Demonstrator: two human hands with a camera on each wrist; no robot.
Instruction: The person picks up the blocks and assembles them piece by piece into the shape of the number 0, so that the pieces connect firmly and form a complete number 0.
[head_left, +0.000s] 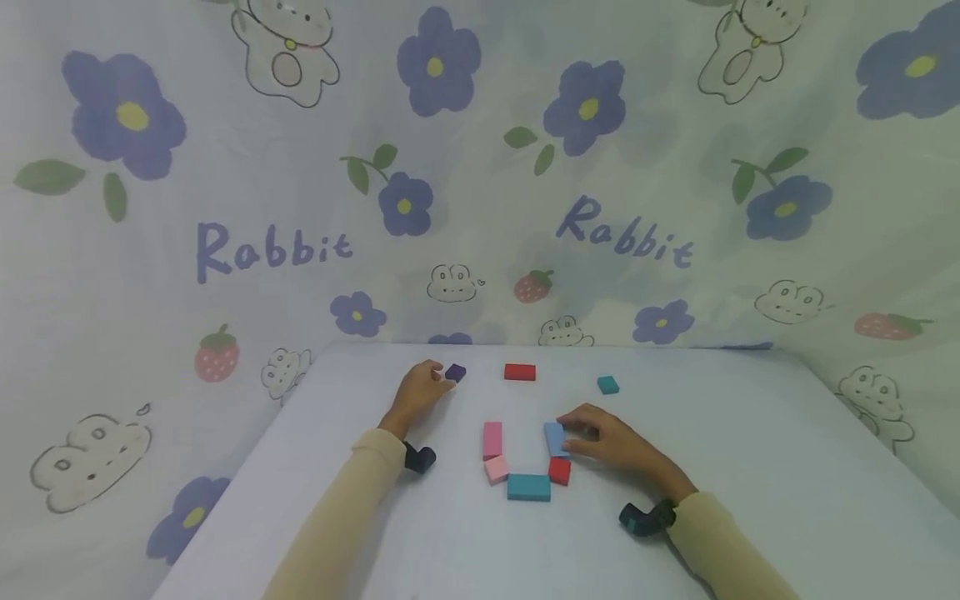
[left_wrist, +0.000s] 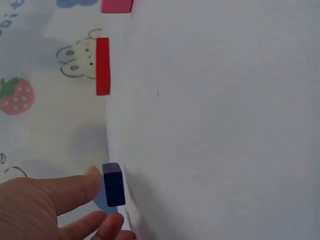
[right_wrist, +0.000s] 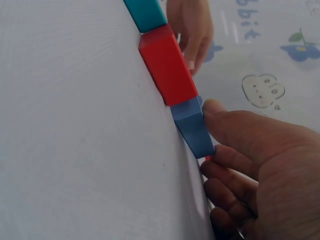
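Observation:
My left hand (head_left: 422,392) reaches to the far left of the table, thumb and fingers spread beside a dark purple block (head_left: 455,372). In the left wrist view a small gap shows between the thumb and this purple block (left_wrist: 114,185). My right hand (head_left: 611,442) holds a light blue block (head_left: 554,439) at its right side, thumb near one end and index finger at the other. That block's near end meets a red block (head_left: 559,471), which adjoins a teal block (head_left: 528,487). A light pink block (head_left: 496,469) and a darker pink block (head_left: 492,440) continue the U shape on the left.
A long red block (head_left: 520,372) lies at the back middle of the white table (head_left: 720,467), and a small teal block (head_left: 608,385) at the back right. Behind the table hangs a patterned cloth (head_left: 480,183). Each wrist wears a black camera (head_left: 647,518).

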